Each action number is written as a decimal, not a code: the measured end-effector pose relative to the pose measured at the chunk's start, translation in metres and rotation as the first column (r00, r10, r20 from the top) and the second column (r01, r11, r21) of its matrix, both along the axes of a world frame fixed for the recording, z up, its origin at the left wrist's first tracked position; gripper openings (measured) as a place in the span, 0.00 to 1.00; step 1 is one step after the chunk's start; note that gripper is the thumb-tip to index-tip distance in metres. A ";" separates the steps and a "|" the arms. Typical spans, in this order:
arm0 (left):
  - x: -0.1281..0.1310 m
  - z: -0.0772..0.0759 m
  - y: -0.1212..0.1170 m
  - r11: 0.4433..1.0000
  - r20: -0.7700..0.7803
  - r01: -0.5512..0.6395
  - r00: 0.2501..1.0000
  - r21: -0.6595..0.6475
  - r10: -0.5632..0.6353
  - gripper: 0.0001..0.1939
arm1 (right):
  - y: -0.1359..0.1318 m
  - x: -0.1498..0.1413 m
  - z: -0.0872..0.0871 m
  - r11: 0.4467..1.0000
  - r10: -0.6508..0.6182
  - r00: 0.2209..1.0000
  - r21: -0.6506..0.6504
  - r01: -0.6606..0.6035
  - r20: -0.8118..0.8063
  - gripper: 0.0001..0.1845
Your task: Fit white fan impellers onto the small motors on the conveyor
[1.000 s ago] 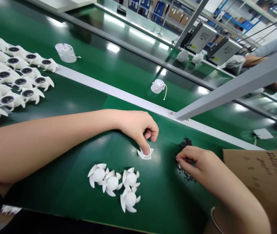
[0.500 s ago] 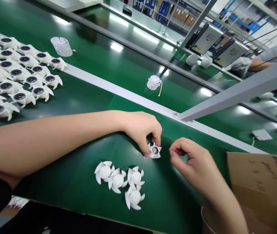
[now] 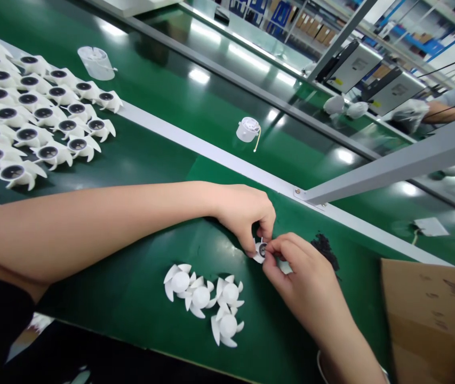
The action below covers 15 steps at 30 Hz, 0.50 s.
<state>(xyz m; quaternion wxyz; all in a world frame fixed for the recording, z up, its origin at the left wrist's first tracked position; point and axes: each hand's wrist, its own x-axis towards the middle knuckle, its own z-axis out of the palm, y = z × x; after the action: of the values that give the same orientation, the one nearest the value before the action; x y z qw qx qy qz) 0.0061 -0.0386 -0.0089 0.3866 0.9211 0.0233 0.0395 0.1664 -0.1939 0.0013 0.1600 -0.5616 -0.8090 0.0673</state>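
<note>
Your left hand (image 3: 247, 209) grasps the small white fan (image 3: 258, 257) by its rim, hub opening facing up, on or just above the counter (image 3: 283, 336); your right hand (image 3: 305, 269), at the black pieces (image 3: 325, 250) a second ago, now has its fingers pinched together at that hub, so both hands meet on one part. What the pinch holds, I cannot tell. Four white fans (image 3: 200, 296) lie nearer, to the left; the black pieces sit farther right.

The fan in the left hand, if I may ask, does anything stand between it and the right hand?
Nothing visible does: the right hand has its fingertips at the fan, which the left hand holds. The four loose fans and the black pile lie off to the sides.
</note>
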 end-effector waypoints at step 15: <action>-0.001 -0.002 0.002 1.000 0.018 -0.017 1.000 -0.026 0.017 0.15 | 0.027 0.102 0.024 0.852 -0.502 0.861 0.218 0.476 0.084 0.11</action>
<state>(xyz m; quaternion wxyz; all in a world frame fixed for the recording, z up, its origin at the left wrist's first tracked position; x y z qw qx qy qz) 0.0055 -0.0367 -0.0105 0.3983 0.9154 0.0282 0.0507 0.2682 -0.1670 0.0254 0.1683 -0.7345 -0.6509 -0.0921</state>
